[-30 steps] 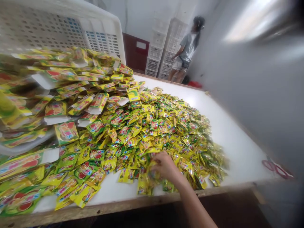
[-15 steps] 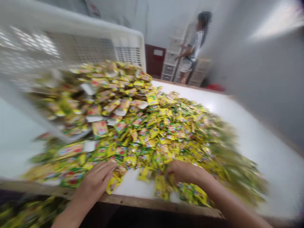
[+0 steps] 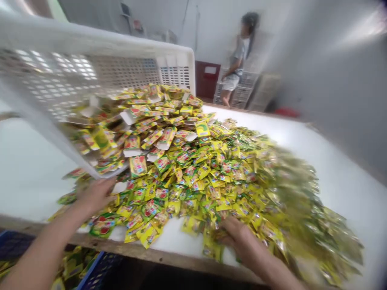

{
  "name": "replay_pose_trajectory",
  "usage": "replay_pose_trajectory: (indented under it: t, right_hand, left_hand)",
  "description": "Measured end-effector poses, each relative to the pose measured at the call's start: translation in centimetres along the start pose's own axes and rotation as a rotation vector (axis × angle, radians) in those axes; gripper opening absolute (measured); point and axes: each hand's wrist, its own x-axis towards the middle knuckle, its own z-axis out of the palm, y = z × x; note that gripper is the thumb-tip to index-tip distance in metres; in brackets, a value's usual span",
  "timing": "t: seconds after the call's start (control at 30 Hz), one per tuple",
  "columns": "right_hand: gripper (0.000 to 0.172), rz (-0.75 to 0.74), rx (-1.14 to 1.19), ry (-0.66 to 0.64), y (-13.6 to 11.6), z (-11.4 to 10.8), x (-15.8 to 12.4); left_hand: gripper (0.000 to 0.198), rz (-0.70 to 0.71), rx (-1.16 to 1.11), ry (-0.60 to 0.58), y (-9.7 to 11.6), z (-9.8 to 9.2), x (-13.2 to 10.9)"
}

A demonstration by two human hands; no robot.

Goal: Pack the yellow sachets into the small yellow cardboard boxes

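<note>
My left hand (image 3: 98, 195) is at the front corner of the tipped crate, its fingers closed over a small yellow box; mostly the box's white end flap (image 3: 119, 187) shows. My right hand (image 3: 234, 233) is down in the heap of small yellow-green packets (image 3: 208, 183) near the table's front edge. Its fingers are curled round packets, and their tips are partly hidden. More small open boxes (image 3: 165, 138) with white flaps spill from the white plastic crate (image 3: 178, 60) onto the packets.
The white table (image 3: 332, 169) has a wooden front edge (image 3: 169, 257). Below it at left stands a blue crate (image 3: 90, 270) holding yellow packaging. At the back, a person (image 3: 237, 60) is near stacked crates (image 3: 246, 86), and a dark red panel (image 3: 207, 78) stands beside them.
My left hand has left the packets by the front edge and moved up and left onto the small box. My right hand stays in the heap. The person behind has turned and stepped left.
</note>
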Motion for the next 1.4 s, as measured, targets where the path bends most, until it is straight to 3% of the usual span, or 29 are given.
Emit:
replay_pose_trajectory:
  t: [0.1, 0.17, 0.2, 0.27, 0.3, 0.37, 0.43, 0.53, 0.57, 0.67, 0.77, 0.83, 1.0, 1.1, 1.2, 1.4]
  right_hand:
    - [0.023, 0.038, 0.015, 0.081, 0.6, 0.6, -1.1]
    - [0.018, 0.089, 0.111, 0.248, 0.1, 0.8, -0.6]
    - [0.016, 0.116, 0.181, 0.347, -0.6, 0.8, 0.0]
    - [0.016, 0.148, 0.323, 0.523, -2.5, 1.2, 1.5]
    - [0.015, 0.150, 0.375, 0.595, -3.5, 1.6, 2.2]
    - [0.013, 0.127, 0.381, 0.685, -5.0, 2.7, 3.5]
    - [0.011, 0.096, 0.299, 0.691, -5.5, 4.1, 4.2]
    - [0.003, 0.123, 0.175, 0.620, -4.7, 5.3, 4.3]
    - [0.011, 0.143, 0.146, 0.592, -4.2, 5.2, 4.2]
    - [0.026, 0.119, 0.103, 0.425, -3.7, 3.9, 4.0]
    - [0.016, -0.041, 0.074, 0.192, -4.3, 1.9, 4.3]
    - [0.012, -0.084, 0.024, 0.119, -5.0, 1.1, 4.7]
    - [0.023, -0.049, 0.000, 0.204, -6.0, 1.9, 5.5]
    - [0.011, -0.124, 0.016, 0.216, -6.1, 2.9, 5.7]
    - [0.009, -0.143, 0.041, 0.230, -6.2, 3.6, 5.8]
    - [0.009, -0.188, 0.082, 0.286, -5.9, 4.6, 5.4]
  left_hand:
    - [0.078, -0.022, 0.128, 0.016, 2.3, 0.0, -0.9]
    - [0.080, -0.021, 0.088, 0.007, 6.7, 0.8, -3.6]
    - [0.076, -0.039, -0.038, -0.059, 9.5, 1.5, -5.3]
    - [0.058, -0.025, -0.268, -0.332, 15.7, 3.6, -8.6]
    - [0.053, 0.004, -0.345, -0.396, 18.6, 4.8, -10.0]
    - [0.046, 0.054, -0.404, -0.356, 22.9, 7.2, -11.8]
    - [0.044, 0.069, -0.419, -0.259, 25.0, 9.1, -12.5]
    - [0.046, 0.095, -0.424, -0.116, 25.0, 10.9, -12.7]
    - [0.047, 0.117, -0.422, -0.069, 24.7, 11.4, -12.8]
    - [0.049, 0.198, -0.421, 0.039, 24.0, 12.7, -13.4]
    - [0.052, 0.219, -0.483, 0.054, 24.2, 13.2, -14.0]
    - [0.049, 0.156, -0.566, -0.003, 24.4, 12.6, -14.1]
    - [0.034, -0.111, -0.931, -0.285, 23.9, 9.4, -13.8]
    - [0.031, -0.135, -1.165, -0.359, 23.1, 8.6, -13.9]
    - [0.034, -0.176, -1.345, -0.421, 22.5, 8.7, -14.1]
    - [0.028, -0.170, -1.360, -0.474, 22.0, 8.5, -14.1]
